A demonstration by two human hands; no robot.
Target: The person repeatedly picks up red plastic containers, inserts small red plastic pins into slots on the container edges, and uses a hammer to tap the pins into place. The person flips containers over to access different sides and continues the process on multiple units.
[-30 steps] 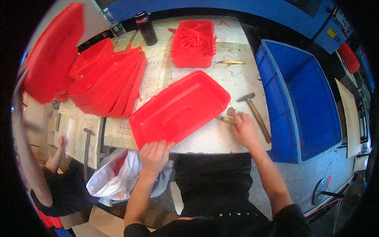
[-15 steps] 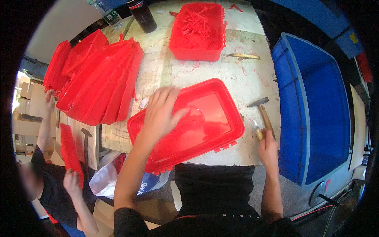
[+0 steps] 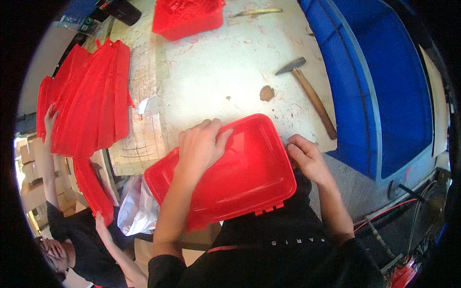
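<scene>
Lid (image 3: 230,177) pulled nearer; hammer (image 3: 309,93) released.

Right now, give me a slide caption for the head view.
Both hands, left hand and right hand, hold a red tray at the bench edge, hammer nearby.

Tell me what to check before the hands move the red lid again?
1. Left hand has a grip on the red lid: ok, fingers curl over its far edge.
2. Right hand has a grip on the lid: cannot tell, it only rests at the right corner.
3. Hammer clear of the lid: ok, it lies apart on the table.
4. Lid fully supported: not ok, its near side hangs past the table edge.
5. Co-worker's hands clear: ok, they are off by the stack of red lids.
</scene>
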